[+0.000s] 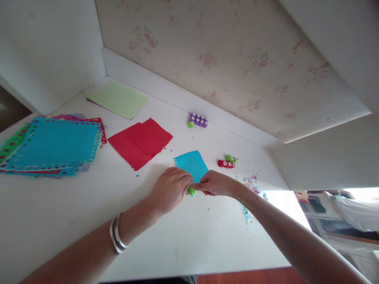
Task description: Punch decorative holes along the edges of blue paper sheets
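Blue paper (192,162), lying between the worktop (148,252)'s front and back edges, has one side perforated, the others seemingly not yet, while left hand (171,187) and right hand (215,183) meet at a green tool (191,191), fingers mostly bent, grip unclear.

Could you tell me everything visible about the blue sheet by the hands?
The blue sheet is thin, plain and looks like paper, with a row of small cut-outs along its left edge. It lies slanted and looks flat on the white table. The left hand and right hand hide its near part. A small green punch sits by that side; whether it grips the sheet is hidden.
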`<state>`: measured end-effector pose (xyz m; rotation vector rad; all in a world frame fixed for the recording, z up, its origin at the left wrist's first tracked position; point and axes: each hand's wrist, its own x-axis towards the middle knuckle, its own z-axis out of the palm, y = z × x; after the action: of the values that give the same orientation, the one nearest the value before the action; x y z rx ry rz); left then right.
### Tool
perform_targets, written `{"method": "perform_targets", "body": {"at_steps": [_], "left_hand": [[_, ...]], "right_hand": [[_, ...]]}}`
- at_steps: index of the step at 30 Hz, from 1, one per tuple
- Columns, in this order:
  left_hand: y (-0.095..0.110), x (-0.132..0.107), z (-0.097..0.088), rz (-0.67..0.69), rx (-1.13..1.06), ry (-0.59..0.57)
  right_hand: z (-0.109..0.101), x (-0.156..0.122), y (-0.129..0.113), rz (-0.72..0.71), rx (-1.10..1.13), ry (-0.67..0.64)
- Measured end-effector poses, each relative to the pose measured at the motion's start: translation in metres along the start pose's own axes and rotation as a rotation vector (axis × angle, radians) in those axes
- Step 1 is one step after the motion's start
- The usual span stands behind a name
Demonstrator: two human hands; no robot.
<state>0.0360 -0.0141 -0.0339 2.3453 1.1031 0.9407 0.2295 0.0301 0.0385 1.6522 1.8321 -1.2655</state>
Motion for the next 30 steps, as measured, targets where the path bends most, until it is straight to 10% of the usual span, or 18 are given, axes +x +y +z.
{"method": "perform_targets", "body": {"at_steps": [11, 18, 23, 30], "left_hand": [[-0.007, -0.008, -0.004, -0.050, 0.213, 0.001], [-0.003, -0.006, -0.009, -0.069, 0.231, 0.013], [-0.004, -0.005, -0.011, -0.073, 0.250, -0.002], [-0.010, -0.005, -0.006, -0.037, 0.287, 0.042]], "right_hand": [[0.002, -0.028, 0.002, -0.042, -0.020, 0.053], [0.048, -0.048, 0.005, -0.150, -0.148, 0.498], [0.073, -0.051, 0.005, -0.204, -0.149, 0.567], [0.001, -0.063, 0.048, -0.322, 0.245, 0.659]]}}
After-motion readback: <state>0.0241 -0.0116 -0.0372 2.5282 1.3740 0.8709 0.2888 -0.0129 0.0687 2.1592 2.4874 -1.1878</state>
